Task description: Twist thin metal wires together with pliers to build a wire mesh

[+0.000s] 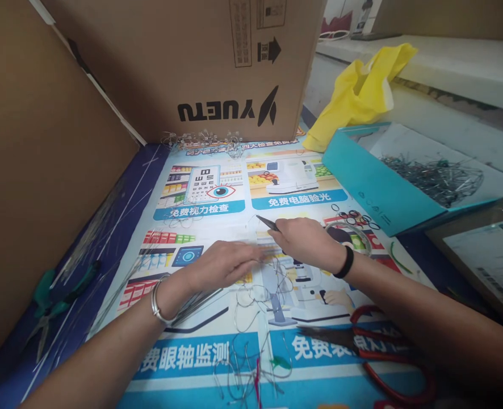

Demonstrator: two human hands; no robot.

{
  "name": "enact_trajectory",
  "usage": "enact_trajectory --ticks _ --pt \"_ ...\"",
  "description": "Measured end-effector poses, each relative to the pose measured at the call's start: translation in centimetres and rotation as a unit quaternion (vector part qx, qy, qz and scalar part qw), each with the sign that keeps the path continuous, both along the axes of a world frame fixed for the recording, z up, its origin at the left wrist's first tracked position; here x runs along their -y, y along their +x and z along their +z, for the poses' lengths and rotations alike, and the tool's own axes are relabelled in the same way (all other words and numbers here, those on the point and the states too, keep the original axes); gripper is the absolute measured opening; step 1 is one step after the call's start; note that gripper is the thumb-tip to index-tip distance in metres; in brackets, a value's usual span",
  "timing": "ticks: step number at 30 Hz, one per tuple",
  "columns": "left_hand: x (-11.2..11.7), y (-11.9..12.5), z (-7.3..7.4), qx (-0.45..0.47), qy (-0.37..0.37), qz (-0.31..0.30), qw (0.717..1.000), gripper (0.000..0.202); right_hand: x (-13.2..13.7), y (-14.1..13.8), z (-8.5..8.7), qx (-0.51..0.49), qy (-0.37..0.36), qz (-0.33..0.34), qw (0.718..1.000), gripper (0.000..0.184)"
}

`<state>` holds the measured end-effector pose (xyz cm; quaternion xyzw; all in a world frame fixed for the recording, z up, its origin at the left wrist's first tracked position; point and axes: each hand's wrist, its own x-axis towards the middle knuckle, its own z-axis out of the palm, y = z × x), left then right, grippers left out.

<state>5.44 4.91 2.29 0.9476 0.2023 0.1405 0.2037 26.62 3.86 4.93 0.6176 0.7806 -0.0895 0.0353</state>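
Observation:
My right hand [302,241] is closed around dark, pointed-nose pliers [268,223]; only the tapered jaws show, and the palm hides the handles. A thin bent wire seems to stand by the tip. My left hand [223,262] reaches in from the lower left, its fingertips blurred just beside my right hand, so what they hold is unclear. Under both hands lie loose bent wires [255,292] on the printed sheet [238,341]. Straight wires [198,304] lie beneath my left wrist. More hook-shaped wires [238,372], with pink and green bits among them, are at the front.
Red-handled scissors [405,369] lie front right, green-handled pliers [49,304] at left. A blue box [371,187] holds a wire heap [439,179]. Small rings [353,217] and a wire coil [364,241] are right. Cardboard [149,62] walls the back and left; yellow cloth [357,94] lies behind.

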Motion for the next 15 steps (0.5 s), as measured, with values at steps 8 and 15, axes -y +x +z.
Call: enact_trajectory --ticks 8,15 --pt "-1.0 -0.8 -0.6 0.066 0.017 0.163 0.984 0.021 -0.2 0.1 -0.6 -0.181 -0.018 -0.028 0.983 0.032" --pt "-0.8 -0.3 -0.7 0.092 0.007 0.204 0.975 0.018 -0.3 -1.3 -1.3 -0.268 -0.018 -0.049 0.962 0.034"
